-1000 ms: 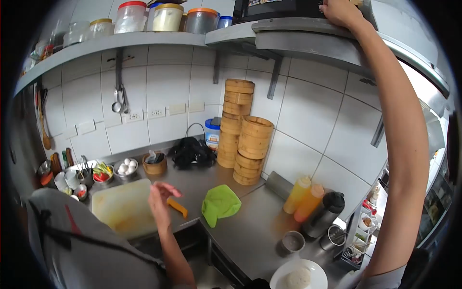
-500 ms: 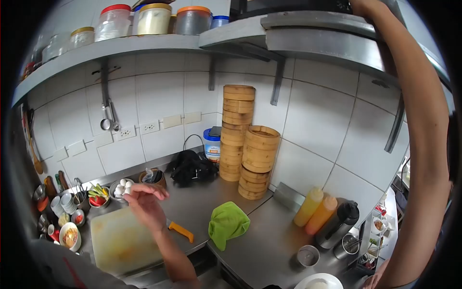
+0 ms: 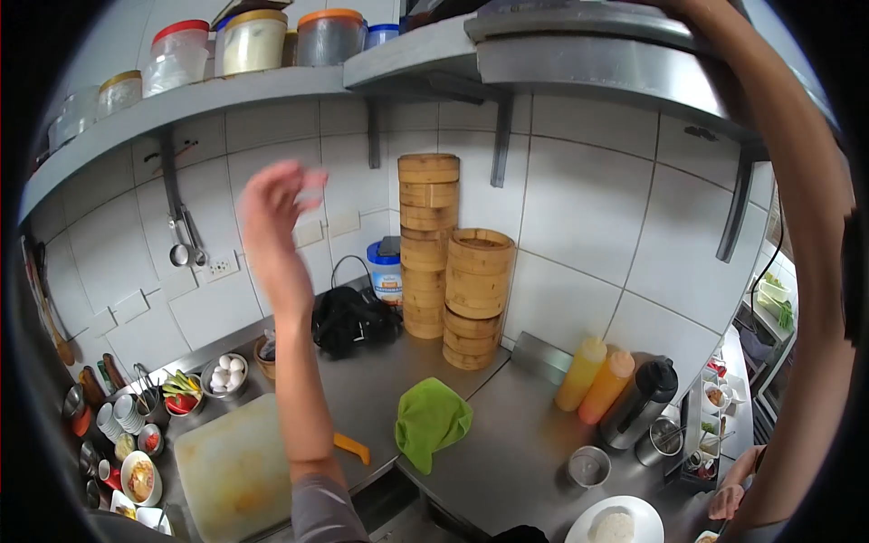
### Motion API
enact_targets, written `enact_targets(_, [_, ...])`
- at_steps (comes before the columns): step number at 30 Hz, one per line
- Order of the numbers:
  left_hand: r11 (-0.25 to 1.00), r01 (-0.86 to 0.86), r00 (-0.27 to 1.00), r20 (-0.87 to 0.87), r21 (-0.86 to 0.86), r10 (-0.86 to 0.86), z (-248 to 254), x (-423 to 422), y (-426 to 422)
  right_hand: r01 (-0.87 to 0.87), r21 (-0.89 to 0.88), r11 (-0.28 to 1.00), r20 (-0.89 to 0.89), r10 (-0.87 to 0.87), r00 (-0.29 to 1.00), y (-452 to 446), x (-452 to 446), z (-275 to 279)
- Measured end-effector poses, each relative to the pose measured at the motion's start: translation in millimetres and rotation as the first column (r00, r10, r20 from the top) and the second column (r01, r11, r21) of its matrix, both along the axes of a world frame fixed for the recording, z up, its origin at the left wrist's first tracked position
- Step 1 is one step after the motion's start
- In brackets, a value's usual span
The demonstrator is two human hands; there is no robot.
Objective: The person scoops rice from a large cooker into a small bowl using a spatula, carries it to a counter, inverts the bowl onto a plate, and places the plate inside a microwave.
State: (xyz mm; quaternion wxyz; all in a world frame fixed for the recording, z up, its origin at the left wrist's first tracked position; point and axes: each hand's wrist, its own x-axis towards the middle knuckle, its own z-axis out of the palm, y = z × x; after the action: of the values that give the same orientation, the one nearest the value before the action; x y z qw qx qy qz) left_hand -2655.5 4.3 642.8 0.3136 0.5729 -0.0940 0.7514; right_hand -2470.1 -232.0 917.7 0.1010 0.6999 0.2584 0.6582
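Observation:
My left hand (image 3: 282,226) is raised in front of the tiled wall, left of the stacked bamboo steamers (image 3: 429,244). It is slightly blurred, its fingers loosely bent and apart, and it holds nothing. Below my left forearm lie a cutting board (image 3: 231,471) and a knife with an orange handle (image 3: 351,447), its blade hidden behind the arm. My right arm stretches up to the metal appliance (image 3: 597,68) on the upper shelf. The top edge of the view cuts off my right hand, so its fingers are hidden.
A green cloth (image 3: 431,423) lies on the steel counter. Squeeze bottles (image 3: 581,375), a black-topped thermos (image 3: 639,404), a metal cup (image 3: 589,466) and a plate of rice (image 3: 615,525) stand right. Eggs fill a bowl (image 3: 224,376). Another person's hand (image 3: 727,500) shows lower right.
My left hand has risen from above the cutting board to in front of the wall. My right hand has slipped mostly beyond the top edge as the view shifted.

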Motion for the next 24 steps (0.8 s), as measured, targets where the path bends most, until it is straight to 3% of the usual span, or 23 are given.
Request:
enact_targets(2, [0.999, -0.013, 0.984, -0.177, 0.046, 0.021, 50, 13, 11, -0.288, 0.111, 0.951, 0.121, 0.275, 0.954, -5, -23, -18])
enact_targets(5, [0.952, -0.247, 0.934, -0.218, 0.180, 0.283, 120, 42, 38, -0.392, 0.197, 0.899, 0.145, 0.369, 0.918, -26, -45, -35])
enact_targets(6, [0.928, -0.306, 0.911, -0.217, 0.214, 0.350, 140, 47, 47, -0.390, 0.235, 0.890, 0.061, 0.387, 0.920, -35, -52, -43])
enact_targets(8, [0.931, -0.322, 0.917, -0.189, 0.173, 0.352, 166, 52, 54, -0.373, 0.300, 0.878, -0.105, 0.420, 0.902, -53, -61, -56])
enact_targets(9, [0.933, -0.327, 0.921, -0.170, 0.150, 0.350, 175, 54, 56, -0.444, 0.290, 0.848, -0.002, 0.465, 0.886, -58, -40, -55])
enact_targets(11, [0.971, -0.228, 0.954, -0.182, 0.068, 0.237, 182, 51, 71, -0.486, 0.240, 0.840, 0.161, 0.460, 0.873, -68, 6, -56])
enact_targets(14, [0.992, -0.117, 0.974, -0.199, -0.042, 0.107, 175, 36, 72, -0.479, 0.235, 0.846, 0.122, 0.463, 0.878, -67, -5, -67])
enact_targets(17, [0.985, 0.013, 0.968, -0.244, -0.170, -0.055, 172, 18, 59, -0.542, 0.146, 0.827, 0.199, 0.512, 0.835, -69, 3, -73])
enact_targets(21, [0.890, 0.012, 0.972, -0.202, -0.456, -0.117, 172, 21, 44, -0.588, 0.194, 0.785, 0.179, 0.561, 0.808, -70, -4, -73])
enact_targets(22, [0.922, -0.037, 0.938, -0.332, -0.386, -0.101, 166, 26, 35, -0.575, 0.221, 0.788, 0.165, 0.551, 0.818, -70, -6, -76])
enact_targets(23, [0.937, -0.138, 0.959, -0.279, -0.321, 0.046, 161, 47, 37, -0.564, 0.250, 0.787, 0.162, 0.541, 0.825, -69, -8, -78])
enact_targets(24, [0.948, -0.140, 0.928, -0.372, -0.285, 0.025, 152, 46, 0, -0.552, 0.279, 0.786, 0.164, 0.528, 0.833, -65, -8, -76])
